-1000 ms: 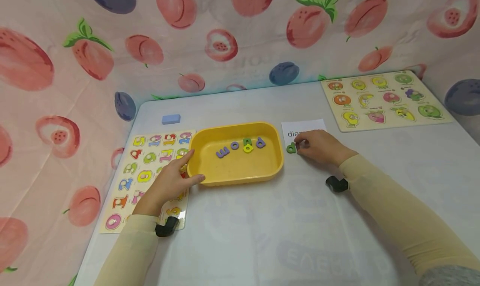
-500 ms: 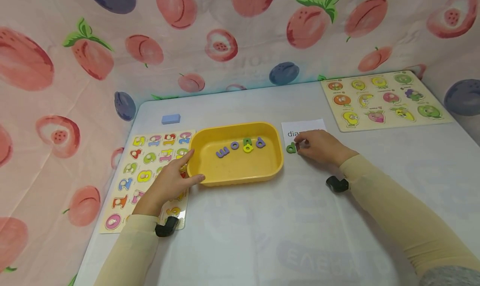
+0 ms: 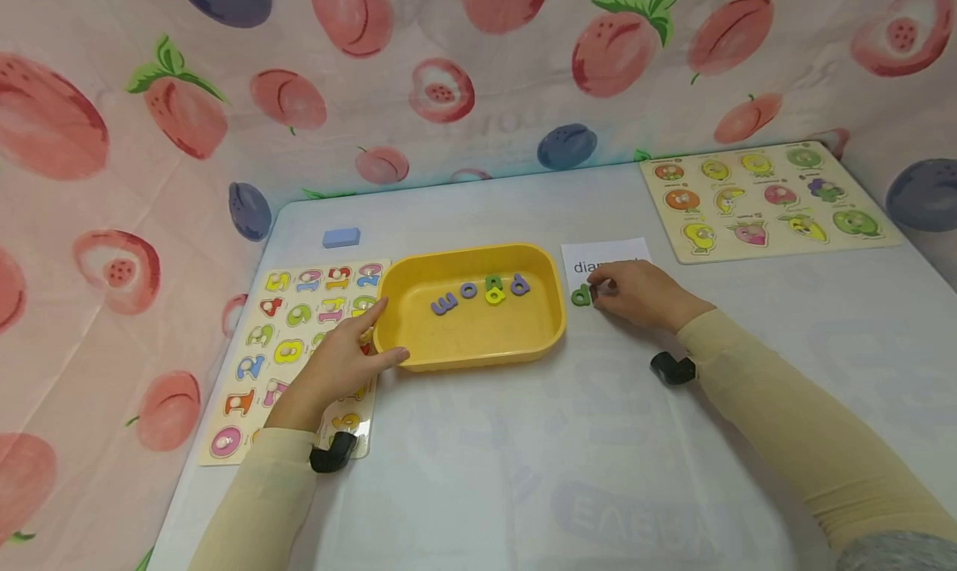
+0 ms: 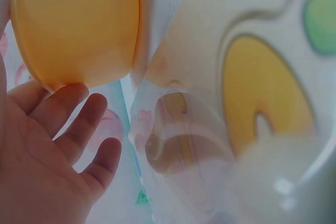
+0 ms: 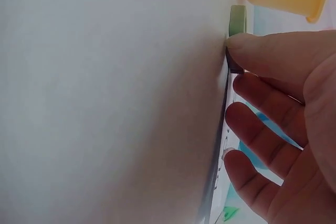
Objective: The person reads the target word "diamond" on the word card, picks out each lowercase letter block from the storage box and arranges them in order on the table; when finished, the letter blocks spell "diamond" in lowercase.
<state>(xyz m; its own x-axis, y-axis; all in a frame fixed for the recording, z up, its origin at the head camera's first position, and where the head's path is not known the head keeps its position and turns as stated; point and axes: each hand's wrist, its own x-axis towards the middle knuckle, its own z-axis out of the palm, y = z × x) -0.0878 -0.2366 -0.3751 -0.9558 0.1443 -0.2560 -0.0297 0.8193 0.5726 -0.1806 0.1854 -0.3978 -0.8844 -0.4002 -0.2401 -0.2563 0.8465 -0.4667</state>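
Note:
My left hand (image 3: pixel 338 365) rests against the left end of the yellow tray (image 3: pixel 467 351), thumb at its front rim and fingers along its outer wall. In the left wrist view the fingers are loosely spread, with fingertips at the tray wall (image 4: pixel 79 24). Inside the tray lie several purple, green and yellow letters (image 3: pixel 494 295). My right hand (image 3: pixel 635 292) pinches a small dark letter piece (image 5: pixel 234 62) between thumb and index finger; its shape is mostly hidden. Just left of it, a green letter d (image 3: pixel 580 295) lies below a printed word card (image 3: pixel 606 252), which the hand partly covers.
A number puzzle board (image 3: pixel 287 330) lies under and around my left hand. Behind it sits a blue block (image 3: pixel 341 238). At the back right is a fruit puzzle board (image 3: pixel 770 201). Fruit-patterned cloth (image 3: pixel 493 72) encloses the table at the back and sides.

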